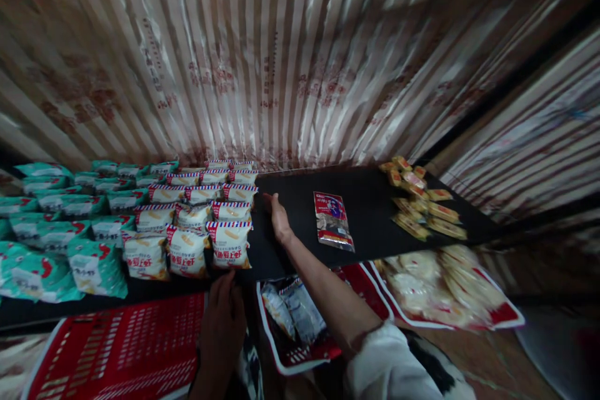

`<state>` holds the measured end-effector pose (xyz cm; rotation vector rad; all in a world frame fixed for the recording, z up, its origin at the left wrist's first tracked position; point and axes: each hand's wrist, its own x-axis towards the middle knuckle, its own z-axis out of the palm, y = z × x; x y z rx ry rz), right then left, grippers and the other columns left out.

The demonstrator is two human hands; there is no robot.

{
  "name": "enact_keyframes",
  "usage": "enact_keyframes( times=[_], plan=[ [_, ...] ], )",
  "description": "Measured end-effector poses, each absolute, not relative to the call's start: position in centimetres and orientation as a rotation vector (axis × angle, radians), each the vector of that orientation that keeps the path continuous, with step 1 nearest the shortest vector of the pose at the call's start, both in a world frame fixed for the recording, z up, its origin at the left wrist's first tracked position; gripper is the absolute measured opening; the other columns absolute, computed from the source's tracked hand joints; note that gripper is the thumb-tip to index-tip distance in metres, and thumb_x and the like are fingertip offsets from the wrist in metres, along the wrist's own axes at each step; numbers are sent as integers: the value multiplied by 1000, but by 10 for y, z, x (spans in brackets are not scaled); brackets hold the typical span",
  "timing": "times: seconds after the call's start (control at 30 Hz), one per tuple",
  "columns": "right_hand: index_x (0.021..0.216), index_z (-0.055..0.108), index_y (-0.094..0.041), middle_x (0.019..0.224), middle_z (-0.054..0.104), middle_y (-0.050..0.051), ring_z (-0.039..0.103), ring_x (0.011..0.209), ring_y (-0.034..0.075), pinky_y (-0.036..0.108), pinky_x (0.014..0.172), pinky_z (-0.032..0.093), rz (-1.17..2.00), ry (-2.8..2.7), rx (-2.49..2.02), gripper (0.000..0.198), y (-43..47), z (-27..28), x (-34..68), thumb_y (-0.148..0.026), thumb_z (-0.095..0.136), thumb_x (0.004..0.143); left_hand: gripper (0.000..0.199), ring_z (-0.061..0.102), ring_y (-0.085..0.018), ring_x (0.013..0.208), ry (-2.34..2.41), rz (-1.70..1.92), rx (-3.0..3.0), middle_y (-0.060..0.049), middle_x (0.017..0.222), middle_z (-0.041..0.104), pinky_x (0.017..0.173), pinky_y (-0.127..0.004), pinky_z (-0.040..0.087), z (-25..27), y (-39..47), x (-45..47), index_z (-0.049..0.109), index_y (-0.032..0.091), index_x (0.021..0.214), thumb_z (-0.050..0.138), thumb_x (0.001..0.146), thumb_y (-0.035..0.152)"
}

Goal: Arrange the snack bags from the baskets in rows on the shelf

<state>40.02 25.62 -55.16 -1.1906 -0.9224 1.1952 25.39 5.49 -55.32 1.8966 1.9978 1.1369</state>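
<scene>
White snack bags (229,244) with red lettering and striped tops stand in rows on a black-covered table (295,262). Along their right side, my right hand (280,220) is held edge-on with fingers stretched out, close to the bags and gripping nothing. My left hand (225,306) is in shadow at the table's front edge, just below the nearest right-hand white bag; its fingers point up, apparently holding nothing. Under my right forearm is a red basket (276,356) with a white rim, containing several more bags (300,312).
Teal snack bags (96,265) fill the table's left part. A red flat packet (332,220) lies right of my hand, with small yellow packets (429,206) farther right. Another red basket (126,337) is at lower left; a tray of pale packages (440,287) is at right. Striped curtain (281,75) hangs behind.
</scene>
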Motion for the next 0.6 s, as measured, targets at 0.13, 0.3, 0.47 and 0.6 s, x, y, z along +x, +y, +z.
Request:
enact_keyframes(
  times=[0.13, 0.3, 0.47, 0.6],
  plan=[
    [102, 67, -18, 106, 68, 8, 63, 90, 21, 34, 81, 49, 1178, -950, -1185, 53, 187, -536, 433, -62, 53, 76, 31, 64, -21, 95, 1980, 1060, 1964, -10, 102, 66, 76, -32, 55, -552, 43, 252, 59, 19, 108, 39, 85, 22],
    [85, 67, -20, 73, 68, 3, 61, 66, 17, 30, 66, 47, 1157, -1106, -1341, 39, 90, -543, 482, -55, 52, 80, 31, 65, -20, 92, 1964, 980, 2066, -8, 104, 67, 73, -30, 54, -552, 28, 252, 61, 20, 106, 40, 84, 19],
    [91, 66, -21, 85, 70, 8, 63, 82, 24, 34, 76, 46, 945, -1610, -1931, 25, 37, -585, 506, -38, 51, 81, 29, 65, -19, 90, 1921, 938, 2110, -6, 97, 69, 77, -30, 53, -545, 13, 265, 63, 20, 100, 38, 85, 18],
    [125, 51, -14, 123, 57, 17, 50, 116, 30, 38, 94, 39, 758, -1866, -2232, 54, 29, -609, 491, -34, 60, 75, 28, 65, -19, 91, 1877, 922, 2182, -6, 97, 69, 78, -30, 52, -544, 6, 276, 63, 20, 97, 38, 86, 17]
  ],
)
